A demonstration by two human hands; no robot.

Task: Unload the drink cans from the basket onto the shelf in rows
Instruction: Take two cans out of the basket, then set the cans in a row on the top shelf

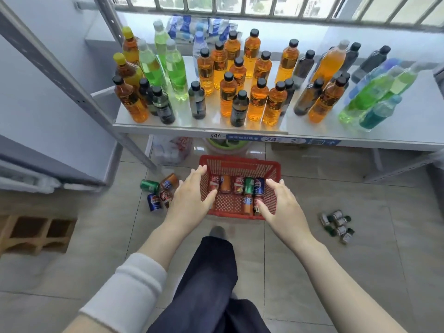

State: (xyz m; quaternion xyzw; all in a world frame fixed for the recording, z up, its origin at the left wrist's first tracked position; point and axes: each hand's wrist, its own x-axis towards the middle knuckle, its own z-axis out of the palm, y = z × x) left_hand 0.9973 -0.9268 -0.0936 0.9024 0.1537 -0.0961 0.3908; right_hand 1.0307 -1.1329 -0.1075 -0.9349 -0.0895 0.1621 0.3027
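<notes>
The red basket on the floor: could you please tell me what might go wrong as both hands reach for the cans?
1. The shelf is crowded with bottles; setting cans among them could knock some over.
2. Loose cans lie on the floor beside the basket, near the left hand; they might roll or be stepped on.
3. The cans in the basket appear to lie on their sides, so the open right hand may grip one poorly.

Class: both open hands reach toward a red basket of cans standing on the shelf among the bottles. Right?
No: the head view shows the red basket on the floor before the shelf; left hand and right hand, open, reach toward it.
</notes>
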